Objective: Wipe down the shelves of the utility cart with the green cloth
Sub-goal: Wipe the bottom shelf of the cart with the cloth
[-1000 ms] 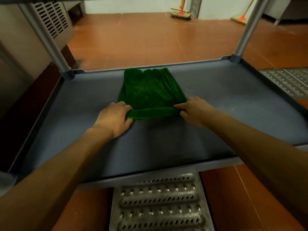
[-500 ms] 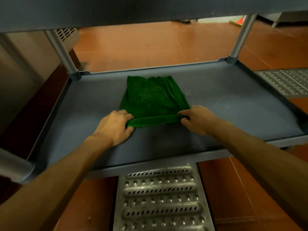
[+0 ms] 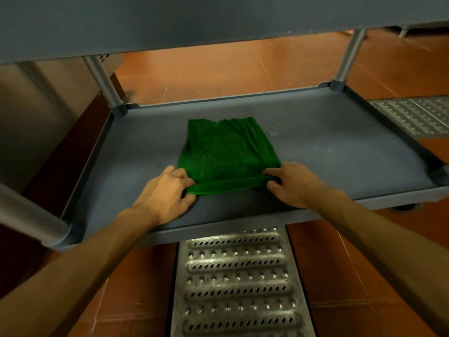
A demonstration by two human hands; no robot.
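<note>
A perforated steel floor grate [image 3: 238, 276] lay nearest, below the cart. Above it, the left hand [image 3: 167, 190] and right hand [image 3: 289, 183] each pinched one end of the rolled near hem of the nubby green terry cloth [image 3: 226, 152], which lay flat mid-width on the matte grey moulded-plastic lower shelf [image 3: 340, 147]. For full coverage, the hem should be kept taut and drawn in overlapping strokes into the raised rim and corners. Smooth round metal posts [image 3: 104, 81] stood beyond.

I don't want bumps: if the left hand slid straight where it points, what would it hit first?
The green cloth, whose near edge the left hand pinches; beyond it, probably the shelf's far rim.
</note>
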